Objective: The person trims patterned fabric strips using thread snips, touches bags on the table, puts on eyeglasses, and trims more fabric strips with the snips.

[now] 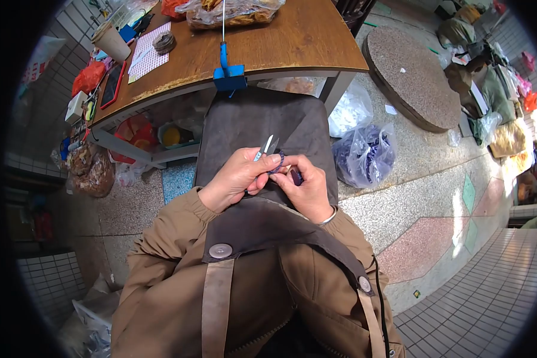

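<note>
Floor bag (pixel 365 156), 3 o'clock: clear plastic, dark blue-purple pieces inside.
Table bag (pixel 235 17), between 11 and 12 o'clock: clear, orange-brown contents.
Cup (pixel 109 43), 10 o'clock: contents cannot be told.
Left hand (pixel 228 178): closed around scissors (pixel 268 147), points toward 12; thumb on dark loop (pixel 275 165).
Right hand (pixel 305 186): fingers curled, pinching loop.
Loop: between both hands, above dark apron (pixel 262 122).

Scissors (pixel 270 143) in L hand (pixel 230 178), small piece (pixel 277 170) btwn it & R hand (pixel 309 190). Apron (pixel 253 128) under grip. Ahead: table (pixel 280 45), w/ holder (pixel 229 74) on near edge, food bag (pixel 235 13) behind; phone (pixel 111 86) & cup (pixel 110 43) ahead-L. R of grip: floor bag (pixel 367 155); slab (pixel 411 77) farther ahead-R.
</note>
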The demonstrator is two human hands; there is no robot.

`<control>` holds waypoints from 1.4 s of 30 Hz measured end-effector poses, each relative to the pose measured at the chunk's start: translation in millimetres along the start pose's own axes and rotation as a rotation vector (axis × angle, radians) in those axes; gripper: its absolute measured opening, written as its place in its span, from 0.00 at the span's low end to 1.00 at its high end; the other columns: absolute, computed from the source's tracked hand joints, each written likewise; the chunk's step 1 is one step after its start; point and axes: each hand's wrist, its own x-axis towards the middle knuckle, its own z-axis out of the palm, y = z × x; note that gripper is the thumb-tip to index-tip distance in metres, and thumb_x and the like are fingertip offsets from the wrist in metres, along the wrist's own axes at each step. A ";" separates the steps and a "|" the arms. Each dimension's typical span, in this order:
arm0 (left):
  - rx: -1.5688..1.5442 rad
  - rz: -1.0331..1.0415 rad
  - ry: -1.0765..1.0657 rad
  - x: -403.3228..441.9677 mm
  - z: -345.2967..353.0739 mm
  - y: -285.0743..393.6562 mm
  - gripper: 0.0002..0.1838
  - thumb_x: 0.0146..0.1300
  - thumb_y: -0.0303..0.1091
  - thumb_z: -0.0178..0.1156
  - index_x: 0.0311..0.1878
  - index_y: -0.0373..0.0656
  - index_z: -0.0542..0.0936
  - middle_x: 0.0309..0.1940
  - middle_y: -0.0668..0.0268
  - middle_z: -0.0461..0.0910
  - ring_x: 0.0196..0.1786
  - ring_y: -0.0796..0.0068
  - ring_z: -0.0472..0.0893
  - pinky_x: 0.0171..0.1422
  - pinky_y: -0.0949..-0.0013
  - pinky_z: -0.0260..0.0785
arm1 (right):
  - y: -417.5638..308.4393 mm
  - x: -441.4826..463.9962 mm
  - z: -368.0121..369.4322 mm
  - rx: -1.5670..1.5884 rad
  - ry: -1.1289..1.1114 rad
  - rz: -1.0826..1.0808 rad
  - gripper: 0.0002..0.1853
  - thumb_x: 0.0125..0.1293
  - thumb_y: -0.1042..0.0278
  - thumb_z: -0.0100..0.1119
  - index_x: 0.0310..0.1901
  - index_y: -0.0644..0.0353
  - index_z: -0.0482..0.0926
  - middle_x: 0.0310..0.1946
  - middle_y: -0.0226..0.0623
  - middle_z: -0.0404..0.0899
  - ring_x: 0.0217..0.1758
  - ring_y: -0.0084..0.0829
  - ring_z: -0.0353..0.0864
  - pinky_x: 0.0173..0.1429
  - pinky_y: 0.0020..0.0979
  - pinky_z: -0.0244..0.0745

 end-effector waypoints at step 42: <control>1.400 0.942 0.329 22.1 14.4 -21.2 0.11 0.58 0.32 0.63 0.44 0.41 0.82 0.27 0.65 0.79 0.25 0.65 0.77 0.29 0.67 0.67 | 5.4 0.5 -38.5 1.066 0.078 0.792 0.10 0.67 0.67 0.61 0.42 0.67 0.80 0.18 0.29 0.75 0.14 0.10 0.58 0.14 0.13 0.49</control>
